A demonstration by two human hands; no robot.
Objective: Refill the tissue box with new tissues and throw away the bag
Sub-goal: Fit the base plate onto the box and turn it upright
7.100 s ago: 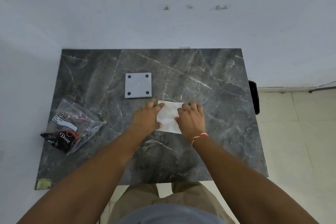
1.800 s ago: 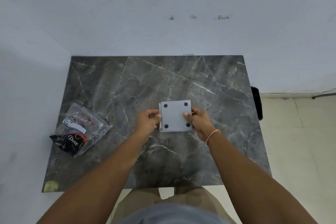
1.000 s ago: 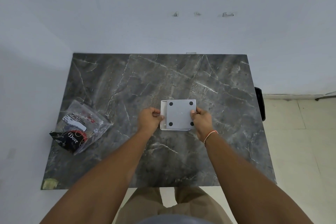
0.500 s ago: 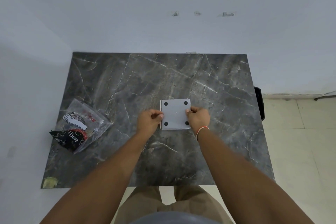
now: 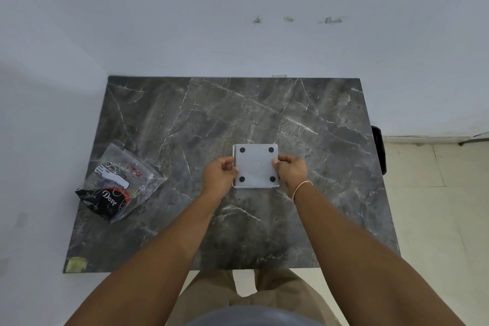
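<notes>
You have one dark grey marble-patterned table [image 5: 264, 114] against the white wall, and on it one square grey plastic tissue box [image 5: 256, 165], turned bottom-up with four black round feet showing, and one crumpled clear plastic bag [image 5: 124, 180] with a black and red printed end. The box sits near the table's middle; the bag lies well apart, by the left edge, its printed end reaching past that edge. Your left hand [image 5: 218, 176] grips the box's left side and your right hand [image 5: 292, 171], with one red and white thread at the wrist, grips its right side. Half a second ago your hands sat lower on the box; the bag has not moved. Open tabletop surrounds the box on every side.
</notes>
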